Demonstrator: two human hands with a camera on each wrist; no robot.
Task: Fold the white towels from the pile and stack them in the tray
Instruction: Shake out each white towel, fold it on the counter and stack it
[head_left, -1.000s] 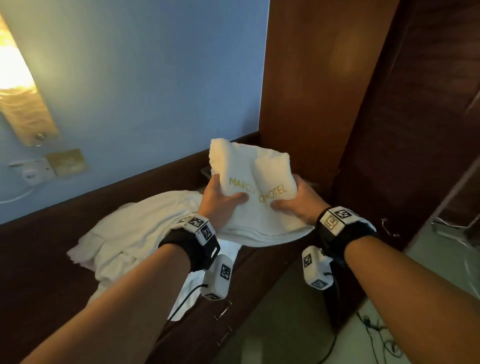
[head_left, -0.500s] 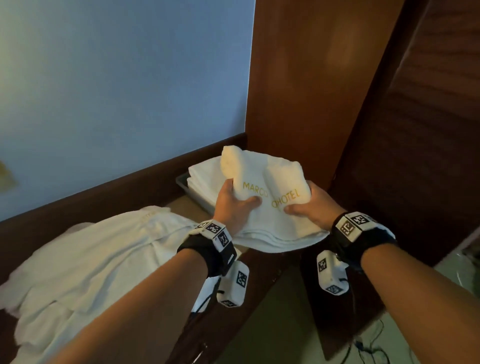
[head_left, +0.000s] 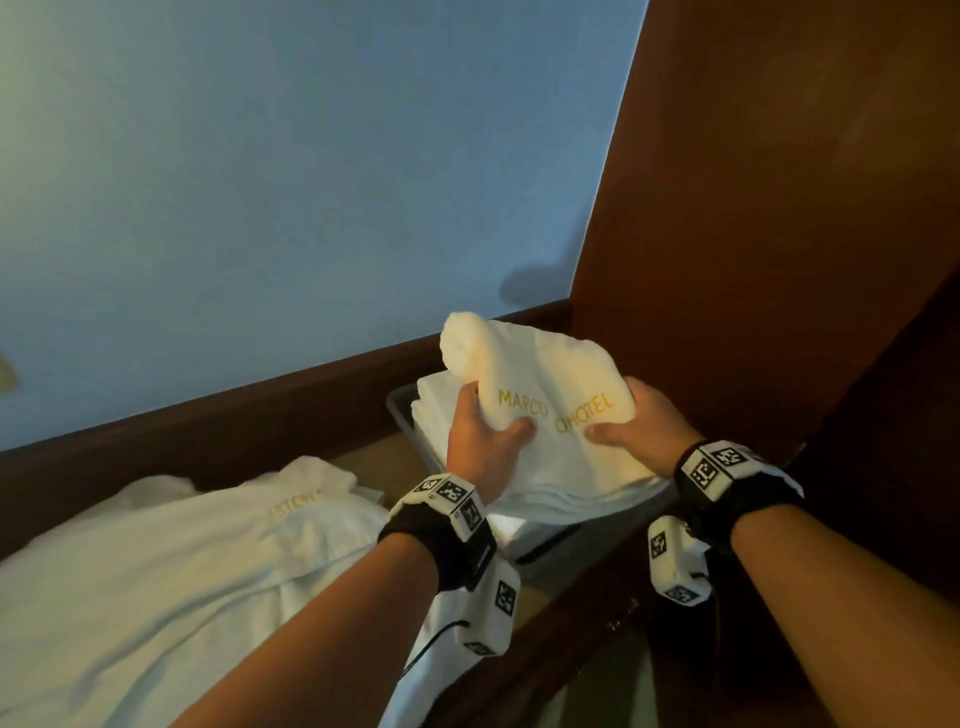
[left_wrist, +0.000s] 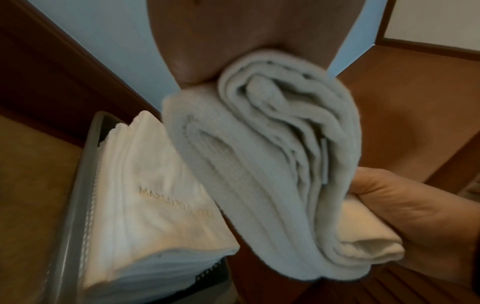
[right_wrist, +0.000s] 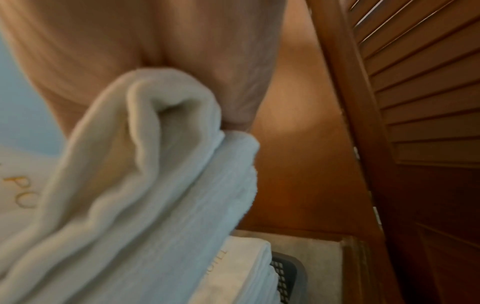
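A folded white towel (head_left: 550, 384) with gold hotel lettering hangs in the air above the grey tray (head_left: 402, 415). My left hand (head_left: 480, 441) grips its left edge and my right hand (head_left: 641, 431) grips its right edge, thumbs on top. In the left wrist view the towel's layered end (left_wrist: 272, 160) fills the middle, and the tray's rim (left_wrist: 75, 195) shows at the left. Folded towels (left_wrist: 161, 205) are stacked in the tray below. The right wrist view shows the held towel (right_wrist: 135, 195) close up, above the stack (right_wrist: 244, 267).
A loose pile of white towels (head_left: 171, 566) lies on the counter at the left. A dark wooden wall rail (head_left: 218, 431) runs behind it. A wooden panel (head_left: 727, 208) and a louvred door (right_wrist: 428, 123) stand close on the right of the tray.
Both hands have carried the folded towel to the right and forward, away from the loose pile. It now hangs over the stack in the tray.
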